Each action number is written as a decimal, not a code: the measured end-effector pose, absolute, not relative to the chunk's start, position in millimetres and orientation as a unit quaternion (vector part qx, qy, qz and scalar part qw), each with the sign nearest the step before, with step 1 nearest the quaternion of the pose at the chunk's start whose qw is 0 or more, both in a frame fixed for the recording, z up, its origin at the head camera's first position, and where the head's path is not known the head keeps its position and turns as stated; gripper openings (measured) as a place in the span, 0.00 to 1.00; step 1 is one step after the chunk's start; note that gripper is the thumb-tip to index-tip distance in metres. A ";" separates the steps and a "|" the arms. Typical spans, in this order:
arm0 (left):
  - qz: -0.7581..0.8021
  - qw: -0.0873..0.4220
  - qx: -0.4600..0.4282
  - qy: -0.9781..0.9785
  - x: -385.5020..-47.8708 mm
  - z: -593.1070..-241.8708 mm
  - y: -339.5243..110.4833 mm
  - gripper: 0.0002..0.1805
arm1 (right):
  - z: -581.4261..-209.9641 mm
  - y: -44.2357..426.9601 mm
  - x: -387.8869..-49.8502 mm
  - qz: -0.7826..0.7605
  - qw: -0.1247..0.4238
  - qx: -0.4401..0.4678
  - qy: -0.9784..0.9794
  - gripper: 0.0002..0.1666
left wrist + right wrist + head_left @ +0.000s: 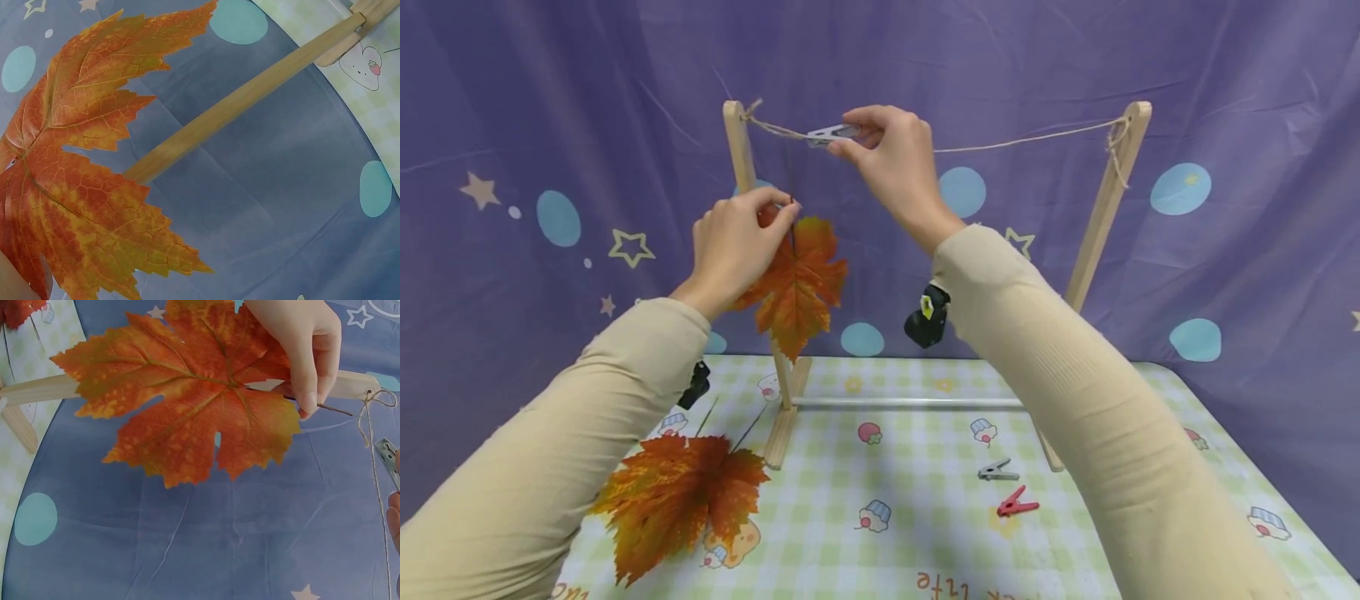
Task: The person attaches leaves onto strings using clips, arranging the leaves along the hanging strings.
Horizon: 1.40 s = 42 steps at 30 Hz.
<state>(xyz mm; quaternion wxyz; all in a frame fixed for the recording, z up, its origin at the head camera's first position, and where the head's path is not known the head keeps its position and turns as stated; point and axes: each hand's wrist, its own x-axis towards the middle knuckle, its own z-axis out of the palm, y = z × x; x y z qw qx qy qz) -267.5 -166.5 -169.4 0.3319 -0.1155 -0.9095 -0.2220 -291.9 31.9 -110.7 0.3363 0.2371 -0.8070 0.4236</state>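
Observation:
An orange leaf [799, 287] hangs by its stem from my left hand [733, 246], whose thumb and fingers pinch the stem just below the string. In the right wrist view the leaf [200, 394] lies across the frame, its thin stem poking out past the left hand [309, 350]. My right hand [898, 162] pinches a grey clothespin [831, 135] at the twine [1022, 142], near the left post. Whether the clothespin's tip clasps the twine I cannot tell. The leaf [69, 187] fills the left side of the left wrist view.
Wooden posts [1101, 217] hold the twine at both ends, joined low down by a clear rod [910, 403]. More orange leaves [685, 492] lie on the checked tablecloth [820, 517] at left. A grey clothespin [997, 472] and a red clothespin [1017, 503] lie at right.

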 end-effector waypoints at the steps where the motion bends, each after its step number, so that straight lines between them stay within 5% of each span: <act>1: -0.222 0.332 -0.116 -0.909 -267.8 -169.5 -166.7 0.21 | -108.8 31.5 -292.3 0.420 0.335 0.233 -0.811 0.22; 16: -0.223 0.347 -0.111 -0.904 -263.3 -176.1 -164.4 0.20 | -91.1 25.9 -297.5 0.364 0.333 0.201 -0.846 0.20; 42: -0.223 0.284 -0.157 -0.919 -267.6 -182.3 -172.0 0.19 | -81.8 35.3 -296.1 0.250 0.276 0.244 -0.896 0.17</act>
